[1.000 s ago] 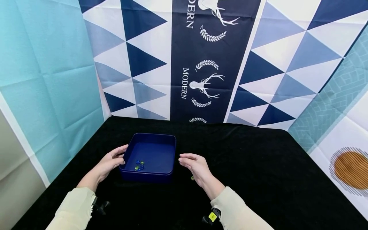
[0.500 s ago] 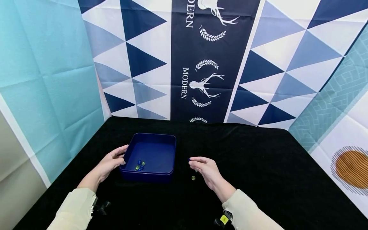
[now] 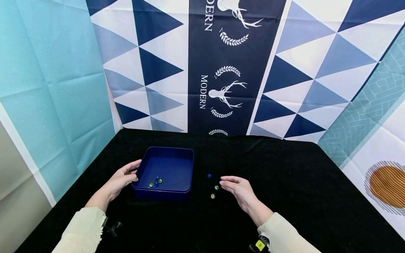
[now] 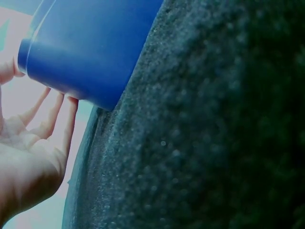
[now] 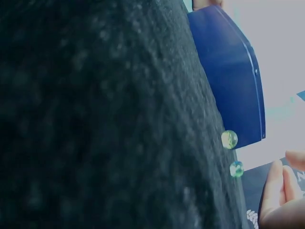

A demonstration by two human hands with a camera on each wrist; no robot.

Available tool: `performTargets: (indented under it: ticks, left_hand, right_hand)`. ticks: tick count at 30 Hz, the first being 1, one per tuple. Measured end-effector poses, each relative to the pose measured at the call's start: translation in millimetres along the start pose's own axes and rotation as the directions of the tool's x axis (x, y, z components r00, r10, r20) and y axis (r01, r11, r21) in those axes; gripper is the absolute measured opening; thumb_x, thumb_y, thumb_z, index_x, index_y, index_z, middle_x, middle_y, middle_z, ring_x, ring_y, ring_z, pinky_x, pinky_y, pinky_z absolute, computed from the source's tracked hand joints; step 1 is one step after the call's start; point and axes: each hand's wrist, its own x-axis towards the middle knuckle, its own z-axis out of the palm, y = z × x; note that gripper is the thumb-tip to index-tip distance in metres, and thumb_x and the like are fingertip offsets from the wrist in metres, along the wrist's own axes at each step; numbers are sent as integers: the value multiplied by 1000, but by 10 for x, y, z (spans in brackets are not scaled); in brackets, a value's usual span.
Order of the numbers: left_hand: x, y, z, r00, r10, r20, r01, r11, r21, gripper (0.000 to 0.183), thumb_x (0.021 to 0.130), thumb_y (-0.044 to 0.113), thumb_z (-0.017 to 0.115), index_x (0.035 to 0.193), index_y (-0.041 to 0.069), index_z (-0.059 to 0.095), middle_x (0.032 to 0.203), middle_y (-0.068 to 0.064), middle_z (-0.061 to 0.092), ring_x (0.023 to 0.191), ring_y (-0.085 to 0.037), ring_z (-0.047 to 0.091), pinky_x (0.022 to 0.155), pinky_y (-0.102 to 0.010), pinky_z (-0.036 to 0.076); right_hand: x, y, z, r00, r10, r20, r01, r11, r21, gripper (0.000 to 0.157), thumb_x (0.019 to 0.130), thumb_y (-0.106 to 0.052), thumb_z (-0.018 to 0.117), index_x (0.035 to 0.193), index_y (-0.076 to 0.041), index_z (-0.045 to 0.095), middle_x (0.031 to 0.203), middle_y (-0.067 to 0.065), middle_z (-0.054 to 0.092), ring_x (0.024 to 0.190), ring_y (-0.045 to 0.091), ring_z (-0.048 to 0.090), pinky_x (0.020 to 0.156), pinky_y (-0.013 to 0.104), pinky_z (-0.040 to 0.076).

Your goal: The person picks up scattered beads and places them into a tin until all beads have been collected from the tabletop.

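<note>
A square dark blue box stands on the black cloth with several blue and yellow-green marbles near its front left corner. My left hand rests its fingertips and thumb against the box's left side; the left wrist view shows its fingers fairly straight against the wall. Right of the box lie a blue marble, a green marble and a yellow-green marble. Just right of the green one, my right hand hovers with loosely bent fingers and nothing visible between them.
Black cloth covers the table around the box and marbles. Patterned fabric hangs behind the table, and light blue fabric hangs at the left.
My right hand has drawn away to the right, uncovering the blue and green marbles on the cloth. The marbles inside the box have shifted slightly. My left hand and the box stay put.
</note>
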Motion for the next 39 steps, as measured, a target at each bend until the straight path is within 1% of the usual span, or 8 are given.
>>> performTargets:
  ticks: [8, 13, 16, 19, 24, 28, 33, 39]
  left_hand:
    - [9, 21, 3, 1000, 2, 8, -2, 1000, 4, 72, 81, -2, 50, 147, 3, 22, 149, -22, 20, 129, -35, 28, 97, -43, 31]
    - [10, 26, 3, 1000, -3, 8, 3, 1000, 5, 72, 81, -2, 51, 147, 4, 22, 149, -22, 20, 129, -35, 29, 96, -42, 31]
    - [11, 24, 1, 1000, -1, 9, 1, 1000, 4, 72, 82, -2, 51, 147, 4, 21, 149, -22, 20, 128, -35, 29, 96, -41, 32]
    - [10, 22, 0, 1000, 3, 7, -3, 1000, 4, 72, 82, -2, 50, 147, 3, 22, 148, -22, 21, 128, -35, 30, 95, -39, 33]
    - [3, 20, -6, 1000, 7, 3, -7, 1000, 6, 72, 81, -2, 50, 147, 3, 22, 148, -22, 21, 127, -34, 30, 92, -34, 35]
    - [0, 14, -13, 1000, 12, 4, -12, 1000, 7, 72, 81, -2, 50, 147, 3, 23, 148, -22, 22, 126, -33, 30, 90, -32, 36]
    - [-7, 7, -20, 1000, 12, -7, -12, 1000, 16, 72, 80, -2, 51, 147, 3, 24, 147, -23, 24, 123, -32, 33, 87, -29, 37]
    - [-16, 10, -4, 1000, 12, -12, -12, 1000, 18, 72, 79, -2, 52, 146, 3, 25, 146, -23, 25, 121, -32, 34, 87, -29, 37]
  right_hand:
    - [50, 2, -134, 1000, 16, 18, -14, 997, -75, 38, 80, 5, 65, 114, 18, 55, 101, 16, 64, 82, 12, 64, 78, 25, 48]
    - [82, 17, -167, 998, 10, 59, 1, 982, -188, 37, 79, 3, 66, 112, 17, 57, 99, 15, 66, 80, 11, 62, 77, 25, 48]
    - [88, 28, -169, 997, 8, 83, 17, 958, -286, 35, 77, 2, 68, 109, 15, 60, 99, 14, 66, 80, 12, 62, 79, 27, 46]
    - [93, 27, -153, 997, 0, 83, 31, 926, -376, 33, 74, 1, 70, 104, 12, 64, 97, 13, 66, 82, 14, 61, 80, 31, 45]
    - [110, 21, -116, 997, -25, 78, 60, 873, -484, 29, 70, 0, 73, 98, 7, 69, 94, 12, 68, 84, 17, 61, 82, 35, 45]
    - [124, 20, -92, 994, -28, 102, 77, 851, -519, 27, 69, 1, 73, 95, 7, 69, 91, 11, 69, 80, 15, 63, 81, 35, 46]
    - [144, 16, -69, 988, -28, 151, 104, 842, -529, 27, 69, 2, 73, 95, 8, 69, 83, 9, 69, 72, 11, 62, 76, 31, 47]
    - [135, 12, -23, 982, -22, 187, 121, 834, -538, 25, 70, 3, 72, 94, 10, 69, 76, 7, 69, 71, 11, 62, 74, 31, 49]
